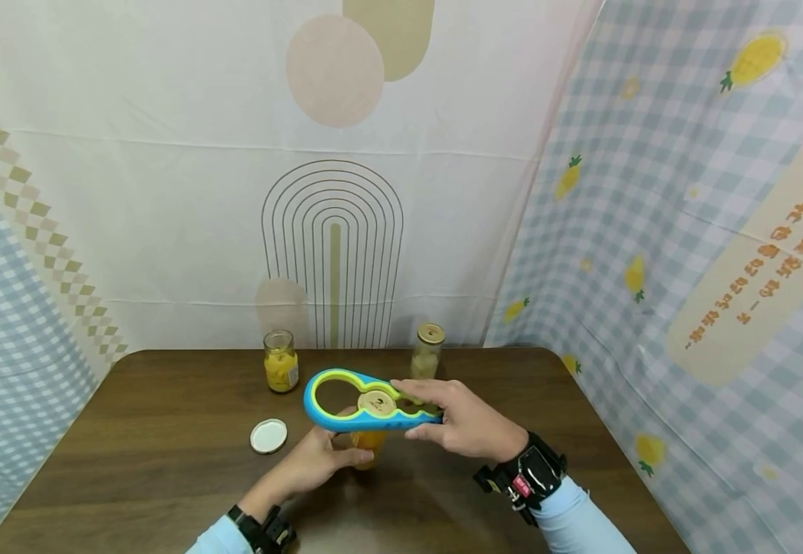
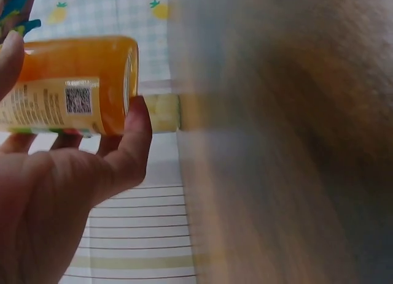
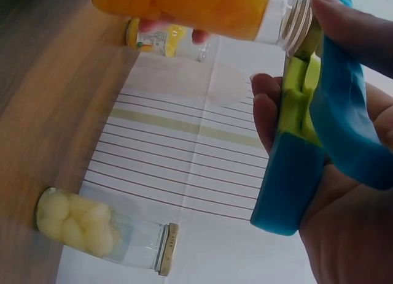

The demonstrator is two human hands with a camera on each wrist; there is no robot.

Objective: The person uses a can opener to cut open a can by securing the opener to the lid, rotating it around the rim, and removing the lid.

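Note:
My left hand grips a glass jar of orange fruit, its fingers and thumb around the glass. In the left wrist view a label with a square code shows on its side. A blue and lime-green jar opener is in my right hand, fingers along its far side and thumb along the near side. The gold lid of the jar shows inside the opener's wavy opening. In the right wrist view the opener lies around the lid end of the jar.
At the back left of the brown table stands an open jar of yellow fruit. A white-faced lid lies in front of it. A gold-lidded jar of pale fruit stands behind my right hand. Cloth curtains border the table.

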